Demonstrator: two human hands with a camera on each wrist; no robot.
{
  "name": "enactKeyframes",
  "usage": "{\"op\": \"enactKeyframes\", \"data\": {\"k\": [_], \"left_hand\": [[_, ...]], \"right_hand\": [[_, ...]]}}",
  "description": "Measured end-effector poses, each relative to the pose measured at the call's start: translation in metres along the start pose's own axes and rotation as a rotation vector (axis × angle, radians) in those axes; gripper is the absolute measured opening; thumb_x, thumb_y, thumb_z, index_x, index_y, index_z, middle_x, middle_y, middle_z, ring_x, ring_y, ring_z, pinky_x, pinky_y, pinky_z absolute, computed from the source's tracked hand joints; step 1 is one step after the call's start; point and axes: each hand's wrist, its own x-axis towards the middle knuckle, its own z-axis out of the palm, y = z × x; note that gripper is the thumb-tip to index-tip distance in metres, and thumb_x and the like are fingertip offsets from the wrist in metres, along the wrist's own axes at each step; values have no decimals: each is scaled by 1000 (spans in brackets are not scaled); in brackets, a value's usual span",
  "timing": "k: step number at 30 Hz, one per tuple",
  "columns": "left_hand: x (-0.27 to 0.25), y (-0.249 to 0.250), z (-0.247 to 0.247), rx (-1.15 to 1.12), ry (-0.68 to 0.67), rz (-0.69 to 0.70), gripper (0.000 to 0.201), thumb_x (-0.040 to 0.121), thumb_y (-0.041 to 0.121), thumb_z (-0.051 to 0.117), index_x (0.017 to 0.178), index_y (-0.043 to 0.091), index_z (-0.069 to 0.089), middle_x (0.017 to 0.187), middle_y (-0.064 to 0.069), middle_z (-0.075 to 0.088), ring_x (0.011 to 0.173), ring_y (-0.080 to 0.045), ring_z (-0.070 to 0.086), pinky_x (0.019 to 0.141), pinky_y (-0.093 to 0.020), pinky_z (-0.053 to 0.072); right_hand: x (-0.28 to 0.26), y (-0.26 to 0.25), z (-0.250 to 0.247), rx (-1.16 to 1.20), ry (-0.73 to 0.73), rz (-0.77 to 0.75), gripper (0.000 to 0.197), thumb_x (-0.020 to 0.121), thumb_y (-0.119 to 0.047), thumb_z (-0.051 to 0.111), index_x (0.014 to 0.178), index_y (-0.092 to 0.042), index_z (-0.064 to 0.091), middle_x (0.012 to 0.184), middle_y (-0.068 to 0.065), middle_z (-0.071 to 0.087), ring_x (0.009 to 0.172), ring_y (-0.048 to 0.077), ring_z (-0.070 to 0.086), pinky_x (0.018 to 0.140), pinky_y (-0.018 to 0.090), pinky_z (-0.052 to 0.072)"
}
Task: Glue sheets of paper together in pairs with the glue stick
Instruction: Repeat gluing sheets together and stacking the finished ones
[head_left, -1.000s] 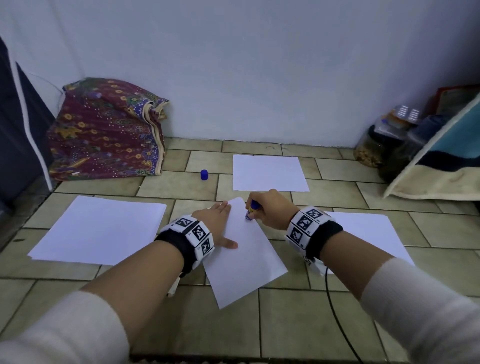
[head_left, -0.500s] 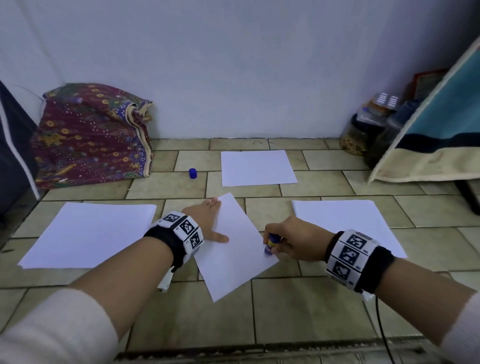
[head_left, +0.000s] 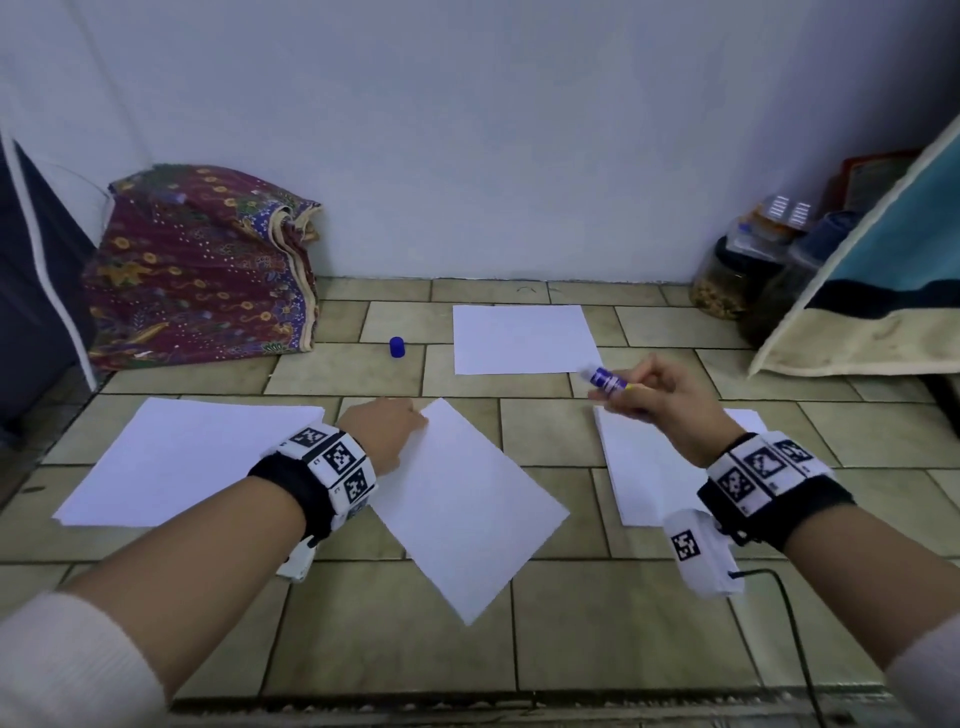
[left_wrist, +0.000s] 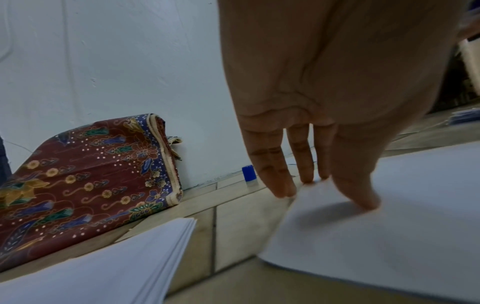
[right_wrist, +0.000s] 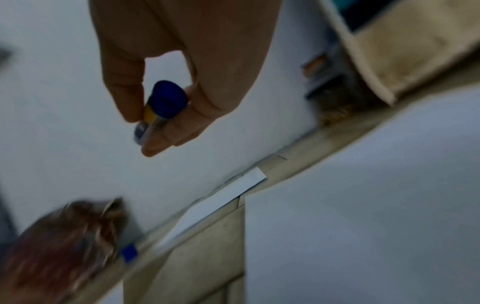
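From the head view, my right hand (head_left: 670, 400) was raised at right of centre, its grip closed round the glue stick (head_left: 605, 378), pinched between thumb and fingers. The stick lay nearly level, its long axis running toward the upper left of the frame, tip clear of any paper. The cap (head_left: 397, 346) stood on the floor in the upper middle, well apart from the stick.

My left hand (head_left: 387, 423) was flat, fingers straight, pressing the far corner of the middle sheet (head_left: 467, 509), which lay skewed on the tiles at centre frame. In the left wrist view the fingertips (left_wrist: 283, 191) sat right at that corner's edge.

The middle sheet lay down and to the left of the stick, so I judged the right hand was the one that must swing back that way, or else set the stick aside and take a partner sheet. The right stack (head_left: 644, 467) sat directly beneath the right hand, nearer than the left stack (head_left: 176, 457) or the far sheet (head_left: 519, 338). Whether the middle sheet already carried glue, I could not tell.
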Motion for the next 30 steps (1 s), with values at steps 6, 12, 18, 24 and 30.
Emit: {"op": "enactKeyframes", "data": {"k": [6,12,18,24,30], "left_hand": [[-11,-9,29,-73,53,-57,99,67,81,27,140,15,29,146,-4,25,136,-20,23,101,-37,38],[-7,-11,49,-267,-23,-86,98,73,77,19,149,14,13,159,3,-6,147,-15,-5,118,-47,3],[-3,-20,55,-343,-88,-59,101,66,65,25,153,19,-2,158,9,-22,144,-10,-22,115,-45,-12],[-3,-22,56,-349,-108,-49,103,73,76,25,151,22,-17,155,11,-27,143,-8,-25,115,-45,-14],[-5,-20,52,-345,-118,-35,106,82,64,50,151,21,-17,156,9,-28,143,-10,-26,115,-46,-14]], "right_hand": [[25,14,26,137,-2,213,26,96,-17,47,117,-3,57,87,7,67,69,15,63,61,26,51],[57,16,87,76,-78,135,29,89,-2,60,116,-13,58,91,3,66,71,11,61,60,17,49],[99,18,148,-558,-71,5,38,71,-4,78,106,-5,64,86,0,64,81,15,57,60,16,42],[122,17,188,-806,-143,-69,35,73,-6,76,106,-10,64,98,6,66,86,15,54,70,23,42],[127,21,202,-935,-217,-90,32,78,-4,68,109,-4,63,91,9,63,83,20,55,77,31,49]]}}
